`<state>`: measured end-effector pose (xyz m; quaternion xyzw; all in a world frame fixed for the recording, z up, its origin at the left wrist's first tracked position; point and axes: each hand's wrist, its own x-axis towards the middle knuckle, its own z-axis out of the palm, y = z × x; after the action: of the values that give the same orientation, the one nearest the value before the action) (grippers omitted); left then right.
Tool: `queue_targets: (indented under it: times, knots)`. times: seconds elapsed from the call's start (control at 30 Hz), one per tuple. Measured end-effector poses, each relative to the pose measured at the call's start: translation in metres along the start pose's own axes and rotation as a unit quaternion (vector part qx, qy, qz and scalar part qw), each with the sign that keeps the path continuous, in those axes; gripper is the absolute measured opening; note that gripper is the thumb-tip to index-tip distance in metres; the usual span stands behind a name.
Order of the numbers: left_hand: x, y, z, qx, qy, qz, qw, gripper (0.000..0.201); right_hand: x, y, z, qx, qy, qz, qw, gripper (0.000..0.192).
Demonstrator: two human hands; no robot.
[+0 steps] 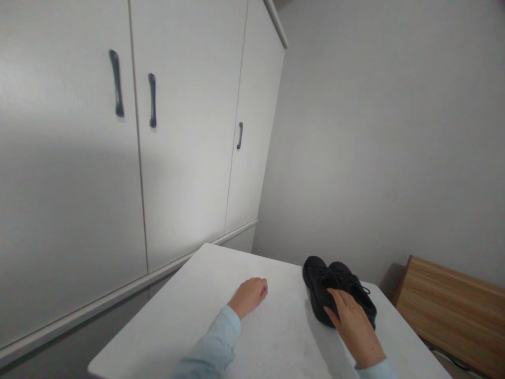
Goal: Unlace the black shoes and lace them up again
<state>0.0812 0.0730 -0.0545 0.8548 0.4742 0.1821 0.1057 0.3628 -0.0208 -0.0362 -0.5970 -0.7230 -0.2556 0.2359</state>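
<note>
A pair of black lace-up shoes [319, 284] sits side by side near the far right edge of the white table [276, 337], toes pointing away from me. My right hand [353, 323] reaches over the heel end of the pair, its fingers at the shoe openings and its thumb against the left shoe's side. It appears to grip that shoe, though part of the grasp is hidden inside. Left of the shoes, my left hand [249, 296] rests on the tabletop, curled into a loose fist with nothing showing in it.
White wardrobe doors [189, 158] with dark handles [152, 100] rise along the left, close to the table's edge. A grey wall [374, 131] stands behind. At the lower right is a wood-grain piece of furniture [453, 310], with cables below it.
</note>
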Motion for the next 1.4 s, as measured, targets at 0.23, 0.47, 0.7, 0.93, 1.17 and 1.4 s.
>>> queue_targets:
  times: [0.23, 0.47, 0.7, 0.93, 1.17, 1.4]
  knots:
    - [-0.001, 0.003, -0.004, -0.004, -0.013, -0.008, 1.0, 0.022, 0.006, -0.056, -0.016, 0.111, -0.008, -0.079, 0.991, 0.025]
    - [-0.001, 0.0, 0.0, -0.008, 0.005, 0.025, 1.0, 0.022, 0.002, -0.107, 0.002, 0.182, -0.088, -0.145, 0.968, 0.019]
    - [-0.003, 0.009, 0.0, -0.039, -0.017, 0.104, 0.994, 0.016, -0.014, -0.12, 0.029, 0.201, -0.12, -0.179, 0.956, 0.015]
    - [-0.006, 0.015, 0.004, -0.019, -0.052, 0.119, 0.991, 0.015, -0.011, -0.115, 0.025, 0.224, -0.104, -0.148, 0.958, 0.017]
    - [-0.006, 0.012, 0.006, 0.018, -0.041, 0.102, 0.994, 0.018, 0.003, -0.077, 0.023, 0.191, 0.021, -0.098, 0.977, 0.018]
    - [-0.004, 0.008, 0.01, 0.018, -0.038, 0.107, 0.993, 0.017, 0.008, -0.022, 0.018, 0.081, 0.107, -0.002, 0.991, 0.025]
